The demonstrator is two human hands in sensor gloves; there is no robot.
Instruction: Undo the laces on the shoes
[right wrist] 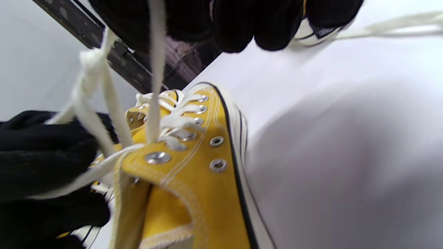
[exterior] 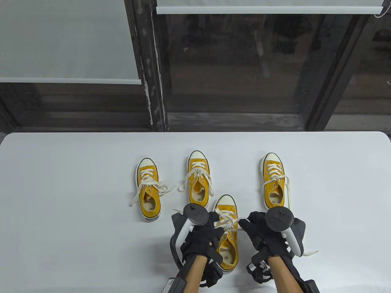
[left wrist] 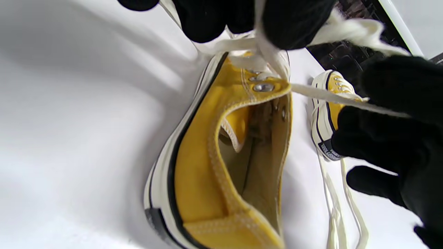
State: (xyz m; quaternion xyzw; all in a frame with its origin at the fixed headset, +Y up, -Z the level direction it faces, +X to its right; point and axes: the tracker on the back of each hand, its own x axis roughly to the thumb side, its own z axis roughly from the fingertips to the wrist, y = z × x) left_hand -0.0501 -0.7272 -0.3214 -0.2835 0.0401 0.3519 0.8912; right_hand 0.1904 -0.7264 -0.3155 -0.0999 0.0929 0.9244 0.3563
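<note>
Nearest shoe (exterior: 227,235), at the tabletop's (exterior: 61,189) front edge: lace (exterior: 227,221) mid-pull, knot loosening, not yet free. Left hand (exterior: 203,235) pinches a lace strand at the shoe's left; right hand (exterior: 259,232) pinches the other end, drawn right. The 3 shoes behind (exterior: 198,180) show laces trailing loose, apparently done. Wrist views show eyelets (right wrist: 158,157) and taut strands; only the table view shows all 4 shoes.

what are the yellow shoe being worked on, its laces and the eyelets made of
The near yellow low-top shoe looks like matte woven canvas, with visible stitched seams; its white sidewall with a black stripe seems rubber, smooth and slightly glossy. The flat cream laces appear to be woven cotton, fuzzy at the edges. The round silver eyelets look like metal, since they shine.
</note>
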